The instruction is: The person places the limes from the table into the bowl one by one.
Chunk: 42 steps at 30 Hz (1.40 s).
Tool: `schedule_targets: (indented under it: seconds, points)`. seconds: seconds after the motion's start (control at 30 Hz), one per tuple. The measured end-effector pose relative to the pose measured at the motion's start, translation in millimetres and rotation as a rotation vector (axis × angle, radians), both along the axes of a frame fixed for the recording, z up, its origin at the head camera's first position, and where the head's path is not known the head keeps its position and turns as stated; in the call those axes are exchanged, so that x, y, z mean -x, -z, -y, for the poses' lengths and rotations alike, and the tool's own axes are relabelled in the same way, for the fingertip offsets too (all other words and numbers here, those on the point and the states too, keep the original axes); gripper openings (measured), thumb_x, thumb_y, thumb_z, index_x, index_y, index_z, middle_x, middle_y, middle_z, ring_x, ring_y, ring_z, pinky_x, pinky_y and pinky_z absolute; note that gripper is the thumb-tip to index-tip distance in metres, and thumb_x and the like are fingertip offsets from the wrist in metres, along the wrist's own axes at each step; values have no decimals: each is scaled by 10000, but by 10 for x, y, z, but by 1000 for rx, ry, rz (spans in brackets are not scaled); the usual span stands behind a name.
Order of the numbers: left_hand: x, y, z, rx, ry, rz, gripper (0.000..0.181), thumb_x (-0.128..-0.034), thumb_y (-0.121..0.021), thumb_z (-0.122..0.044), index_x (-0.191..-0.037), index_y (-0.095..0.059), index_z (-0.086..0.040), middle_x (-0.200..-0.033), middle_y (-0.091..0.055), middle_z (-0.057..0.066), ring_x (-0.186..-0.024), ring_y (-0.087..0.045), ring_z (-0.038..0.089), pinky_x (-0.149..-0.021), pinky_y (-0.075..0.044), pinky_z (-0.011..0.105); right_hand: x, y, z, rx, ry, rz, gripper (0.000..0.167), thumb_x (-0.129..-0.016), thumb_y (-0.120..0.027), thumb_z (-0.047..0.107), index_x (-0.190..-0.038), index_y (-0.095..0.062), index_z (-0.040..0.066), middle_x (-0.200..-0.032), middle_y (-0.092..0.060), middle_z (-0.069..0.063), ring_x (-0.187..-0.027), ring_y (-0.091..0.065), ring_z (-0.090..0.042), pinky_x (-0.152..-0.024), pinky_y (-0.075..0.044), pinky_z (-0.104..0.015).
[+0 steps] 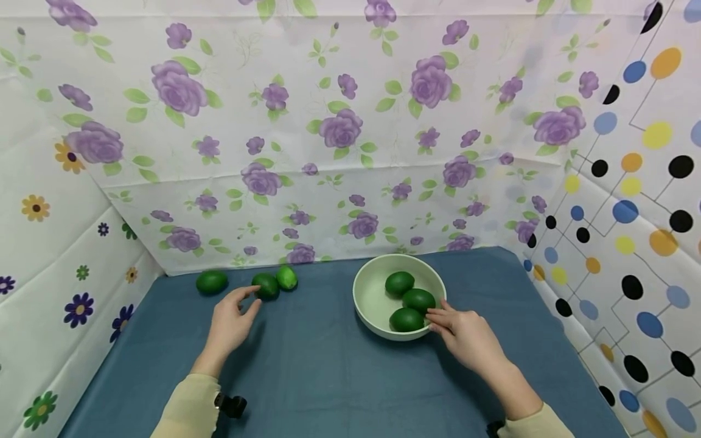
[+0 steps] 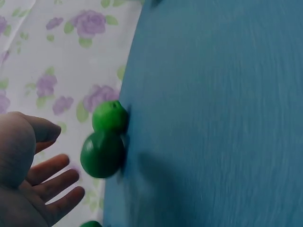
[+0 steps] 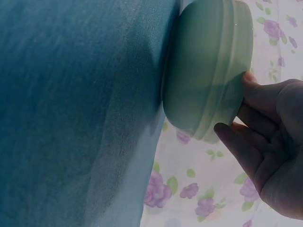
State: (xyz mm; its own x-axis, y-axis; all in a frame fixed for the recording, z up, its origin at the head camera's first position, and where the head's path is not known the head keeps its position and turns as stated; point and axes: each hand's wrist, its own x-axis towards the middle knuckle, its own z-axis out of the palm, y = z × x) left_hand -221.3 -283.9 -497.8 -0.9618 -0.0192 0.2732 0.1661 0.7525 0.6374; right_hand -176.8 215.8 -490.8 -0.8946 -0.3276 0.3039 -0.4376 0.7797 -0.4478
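My left hand (image 1: 230,322) reaches toward a dark green, smooth oval fruit (image 1: 266,286), its fingers spread and slightly bent. In the left wrist view a gap shows between this left hand (image 2: 38,175) and the fruit (image 2: 102,154). A smaller, brighter green fruit (image 1: 287,278) touches that one. Another dark green fruit (image 1: 212,282) lies to the left. My right hand (image 1: 470,340) holds the near right rim of a pale green bowl (image 1: 369,298), fingers over the edge and thumb outside. Inside the bowl sit three dark green fruits (image 1: 400,284).
A blue cloth (image 1: 328,377) covers the table. A floral sheet (image 1: 306,121) stands along the back edge, with patterned sheets (image 1: 630,213) at the sides. A black wrist device (image 1: 232,406) is strapped by the left sleeve.
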Motion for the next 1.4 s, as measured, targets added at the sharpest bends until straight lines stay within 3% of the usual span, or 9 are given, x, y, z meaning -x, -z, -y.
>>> schedule_targets:
  seconds: [0.23, 0.33, 0.6, 0.9, 1.03, 1.2, 1.4]
  points:
    - [113, 19, 249, 76, -97, -31, 452, -1051, -681, -95, -1481, -600, 18, -1564, -453, 308, -1405, -445, 546, -1044, -441, 725, -1, -6, 20, -1, 1, -11, 304, -972, -815, 157, -1268, -809, 87, -1272, -763, -74, -1317, -638, -353, -883, -614, -537]
    - [184, 19, 309, 129, -107, -19, 505, -1037, -694, -92, -1510, -562, 25, -1574, -419, 325, -1409, -422, 562, -1044, -433, 733, -2, -7, 18, -1, 2, -12, 301, -970, -817, 154, -1263, -811, 86, -1267, -764, -79, -1309, -643, -356, -877, -615, -539]
    - [343, -8, 222, 221, -1, 16, 673, -989, -790, -143, -1578, -493, -7, -1623, -366, 313, -1451, -379, 553, -1074, -409, 737, -1, -10, 4, 3, 7, -11, 303, -970, -816, 149, -1265, -809, 80, -1266, -764, -88, -1291, -656, -356, -870, -616, -542]
    - [459, -21, 74, 277, 109, 111, 786, -975, -824, -171, -1638, -421, -44, -1693, -273, 304, -1495, -319, 565, -1109, -372, 745, 4, 2, 0, 3, 4, -5, 302, -974, -810, 142, -1269, -806, 80, -1274, -764, -70, -1309, -643, -351, -899, -609, -542]
    - [499, -14, 28, 314, 121, 159, 794, -979, -817, -158, -1649, -405, -51, -1670, -308, 314, -1474, -352, 566, -1108, -368, 750, 6, 14, 7, 2, 5, -10, 307, -976, -810, 159, -1274, -805, 84, -1275, -762, -70, -1299, -652, -346, -895, -612, -535]
    - [534, 2, 8, 313, 86, 216, 772, -988, -802, -134, -1654, -413, -85, -1595, -355, 317, -1353, -478, 561, -1026, -458, 708, 7, 17, 9, 2, 2, -16, 309, -973, -813, 160, -1274, -806, 89, -1274, -762, -72, -1298, -651, -349, -887, -615, -532]
    - [537, 17, 6, 293, 54, 205, 665, -983, -798, -94, -1580, -509, -54, -1518, -372, 299, -1290, -512, 536, -977, -490, 673, -3, 5, 8, 5, -5, -29, 306, -968, -817, 145, -1266, -808, 79, -1260, -768, -78, -1270, -670, -352, -877, -617, -529]
